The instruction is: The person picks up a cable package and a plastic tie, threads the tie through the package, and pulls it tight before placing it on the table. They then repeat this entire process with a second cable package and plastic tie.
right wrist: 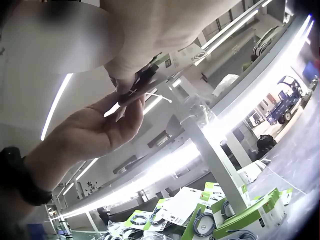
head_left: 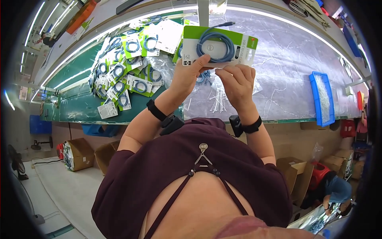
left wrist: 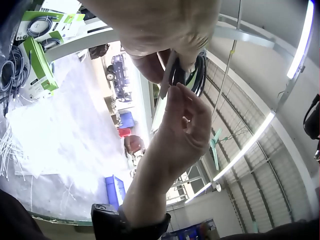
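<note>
A green and white card (head_left: pixel 190 38) with a coiled blue-grey cable (head_left: pixel 227 42) on its front is held up above the table. My left hand (head_left: pixel 187 75) grips its lower left edge, the thumb on the front by the coil. Just below the card's lower edge, my right hand (head_left: pixel 238 81) has thumb and fingertips pinched together. In the right wrist view a thin white tie (right wrist: pixel 162 97) sticks out beside the card, near the fingers. From the left wrist view, the right fingertips touch the coil's lower part.
Many carded cables (head_left: pixel 118 71) lie heaped on the green table part at left. White ties (head_left: pixel 218 95) and loose cables lie below the hands. A blue tray (head_left: pixel 314 95) stands at the right, a metal post (head_left: pixel 203 14) beyond the card.
</note>
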### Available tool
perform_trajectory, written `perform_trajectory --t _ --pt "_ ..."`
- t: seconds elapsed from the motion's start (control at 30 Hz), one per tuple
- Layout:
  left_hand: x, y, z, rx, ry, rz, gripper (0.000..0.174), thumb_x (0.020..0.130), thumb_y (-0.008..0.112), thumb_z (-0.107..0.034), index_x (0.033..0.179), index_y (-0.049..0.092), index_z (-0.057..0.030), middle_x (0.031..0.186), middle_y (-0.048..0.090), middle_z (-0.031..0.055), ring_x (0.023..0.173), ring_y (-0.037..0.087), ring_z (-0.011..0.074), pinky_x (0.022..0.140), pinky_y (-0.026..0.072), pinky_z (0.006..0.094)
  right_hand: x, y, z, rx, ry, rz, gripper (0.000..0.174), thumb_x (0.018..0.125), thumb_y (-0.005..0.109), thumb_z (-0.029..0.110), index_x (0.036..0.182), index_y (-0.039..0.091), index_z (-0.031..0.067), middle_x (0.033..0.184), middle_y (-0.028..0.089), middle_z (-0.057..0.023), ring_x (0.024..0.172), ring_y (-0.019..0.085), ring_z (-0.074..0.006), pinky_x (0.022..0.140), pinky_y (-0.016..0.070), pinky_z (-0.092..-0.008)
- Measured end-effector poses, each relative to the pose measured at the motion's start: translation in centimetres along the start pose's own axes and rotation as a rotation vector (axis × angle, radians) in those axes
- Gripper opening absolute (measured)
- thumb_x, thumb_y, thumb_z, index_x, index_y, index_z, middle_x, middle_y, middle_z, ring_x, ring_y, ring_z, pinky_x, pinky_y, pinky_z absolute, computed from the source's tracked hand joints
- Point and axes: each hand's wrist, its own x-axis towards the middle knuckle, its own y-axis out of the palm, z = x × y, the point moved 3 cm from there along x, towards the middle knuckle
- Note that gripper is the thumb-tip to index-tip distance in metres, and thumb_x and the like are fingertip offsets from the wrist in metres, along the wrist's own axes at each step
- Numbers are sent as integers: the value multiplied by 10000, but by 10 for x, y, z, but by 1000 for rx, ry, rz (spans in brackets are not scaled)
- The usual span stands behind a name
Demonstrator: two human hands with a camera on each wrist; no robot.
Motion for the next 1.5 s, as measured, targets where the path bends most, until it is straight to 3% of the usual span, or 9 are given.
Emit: perform_trajectory --t 0.07,0.17,0.2,0.3,0.43,0.73,0.83,1.13,1.5 --pt "-2 3 -2 13 -12 16 213 852 646 -108 1042 591 -28 984 622 57 885 616 146 768 523 300 3 0 0 -40 -83 -5 188 667 718 45 837 649 88 833 607 -23 754 549 -196 668 398 -337" --pt "-8 0 -14 556 103 -34 141 822 657 -75 959 655 -40 930 651 53 835 632 153 740 522 271 1 0 -1 16 -101 -50 200 657 712 33 836 651 99 811 595 -14 738 542 -185 657 388 -325" --pt "-7 0 -17 553 103 -34 141 822 657 -75 959 655 -40 930 651 53 835 632 153 740 522 271 0 2 -1 14 -102 -48 200 657 712 33 836 651 99 811 595 -14 738 542 -185 657 388 -325" --pt "-18 21 -47 990 907 251 242 721 712 -15 956 656 -12 925 666 103 871 653 245 772 532 309 -6 5 0 134 -96 -58 233 628 666 20 848 660 98 863 605 -17 798 569 -193 705 418 -333" --pt "-27 31 -60 1056 1149 350 322 672 722 -16 986 655 -17 960 663 121 907 652 283 762 541 320 -3 4 7 164 -97 -139 194 627 665 19 812 667 78 855 617 -37 823 585 -220 742 447 -367" --pt "-33 41 -74 1111 1220 345 295 689 723 -80 974 662 -37 963 664 108 923 654 290 749 549 326 -7 7 11 176 -103 -77 180 632 660 20 809 673 46 915 642 -65 901 602 -252 828 463 -419" --pt "-37 46 -79 1137 1282 351 284 693 719 -105 966 668 -46 957 664 99 923 654 287 738 552 321 -13 9 9 300 63 -12 191 655 662 24 844 679 45 975 652 -75 948 613 -263 870 457 -428" --pt "-47 57 -87 1244 1393 434 279 715 696 -121 988 669 -74 990 656 75 937 651 276 709 561 317 -6 -4 13 423 23 -73 218 726 671 55 944 662 44 1033 650 -116 928 639 -313 819 499 -438" --pt "-59 67 -85 1358 1508 513 266 740 667 -120 1003 658 -84 1031 627 83 981 634 274 802 561 351 -18 -18 19 441 42 -41 216 740 668 40 955 646 31 1003 650 -122 897 645 -303 790 512 -404"
